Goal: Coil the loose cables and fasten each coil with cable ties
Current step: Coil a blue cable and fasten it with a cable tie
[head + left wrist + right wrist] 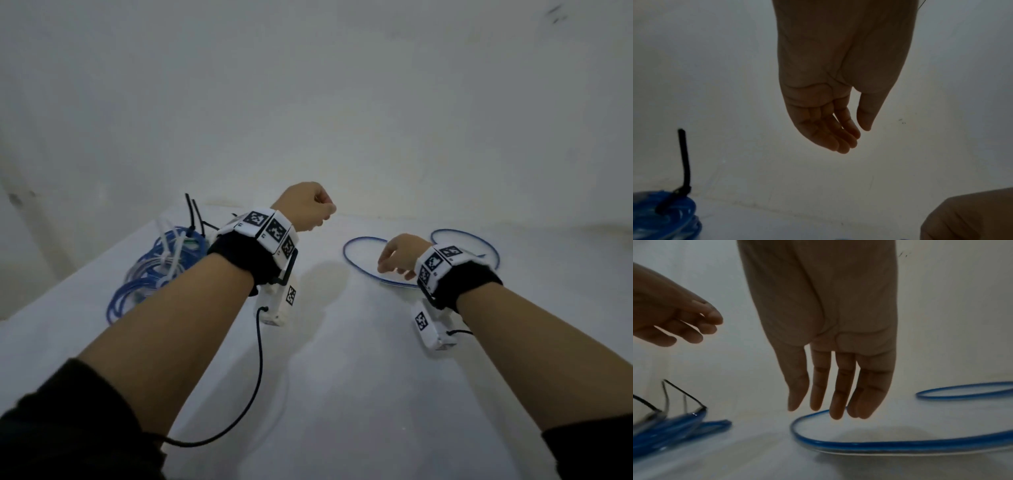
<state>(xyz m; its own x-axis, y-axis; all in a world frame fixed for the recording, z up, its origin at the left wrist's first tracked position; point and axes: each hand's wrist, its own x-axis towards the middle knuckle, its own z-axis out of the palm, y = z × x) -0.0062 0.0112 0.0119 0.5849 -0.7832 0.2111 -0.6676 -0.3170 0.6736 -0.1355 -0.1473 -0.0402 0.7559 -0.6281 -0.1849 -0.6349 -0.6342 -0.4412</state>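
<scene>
A loose blue cable (356, 265) lies in wide loops on the white table (342, 394) at the right; in the right wrist view the cable (869, 443) curves just under my fingers. My right hand (387, 267) hovers over its near loop, fingers straight and empty (828, 412). My left hand (322, 212) is raised above the table with relaxed fingers (855, 139) and holds nothing. At the left rest coiled blue cables (161, 270), bound with black ties (684, 159) and pale ties (171, 250) whose tails stick up.
A pale wall rises behind the table's far edge. The table's left edge runs diagonally beside the bound coils (674, 428). A black lead (258, 370) hangs from my left wrist camera across the near table.
</scene>
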